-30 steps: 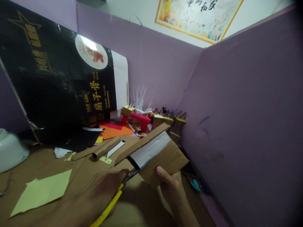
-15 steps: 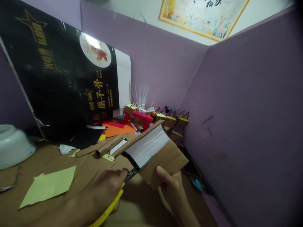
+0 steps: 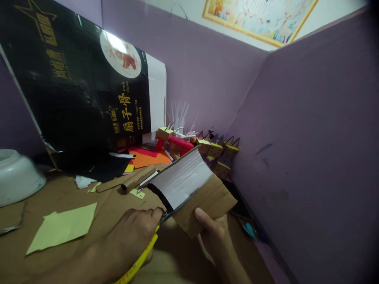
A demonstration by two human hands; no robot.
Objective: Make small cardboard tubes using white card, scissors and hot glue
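My left hand [image 3: 134, 232] is closed around the yellow-handled scissors [image 3: 139, 258]. Their dark blades lie against the cardboard, mostly hidden by it. In my right hand [image 3: 217, 232] is a piece of brown cardboard [image 3: 207, 199], gripped by its lower edge with the thumb on top. Along the scissor line, a flap [image 3: 180, 179] with a white face and a black end curls up from that piece. Beyond the flap lie a folded cardboard strip [image 3: 137, 179] and a small yellow paper scrap [image 3: 137, 193].
A large black printed box panel [image 3: 79, 98] leans at the back left. The white pot [image 3: 19, 179] stands at the left edge. Yellow paper [image 3: 62, 227] lies on the cardboard-covered table. Orange paper [image 3: 151, 157], a red stand [image 3: 180, 144] and small cardboard figures [image 3: 214, 150] sit near the purple wall.
The white flap has curled and tipped slightly further over. My left hand and the scissors have shifted a little to the right; my right hand keeps its hold. The camera view has shifted slightly.
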